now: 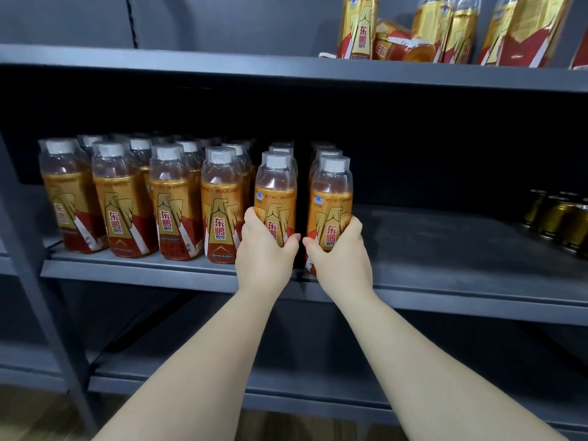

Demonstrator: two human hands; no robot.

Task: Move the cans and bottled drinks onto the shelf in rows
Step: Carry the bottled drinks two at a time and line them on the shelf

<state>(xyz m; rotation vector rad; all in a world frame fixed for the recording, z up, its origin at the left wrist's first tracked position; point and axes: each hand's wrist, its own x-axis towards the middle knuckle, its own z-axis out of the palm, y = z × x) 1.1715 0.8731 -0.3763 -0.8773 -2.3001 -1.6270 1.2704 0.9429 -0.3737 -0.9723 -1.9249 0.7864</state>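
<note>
Several gold-and-red drink bottles (130, 202) with clear tops and white caps stand in rows on the left half of the dark grey middle shelf (445, 249). My left hand (264, 249) grips the lower part of one upright bottle (276, 189) at the front of a row. My right hand (340, 253) grips another upright bottle (331, 192) just to its right, at the shelf's front edge. More bottles stand behind each held one. Gold cans (560, 221) stand at the shelf's far right.
The upper shelf (222, 63) carries more of the same bottles (445, 27) at the right, one lying on its side. Bare shelf surface lies between the right-hand bottle and the cans. A lower shelf (318, 370) and the left upright post (41, 313) sit below.
</note>
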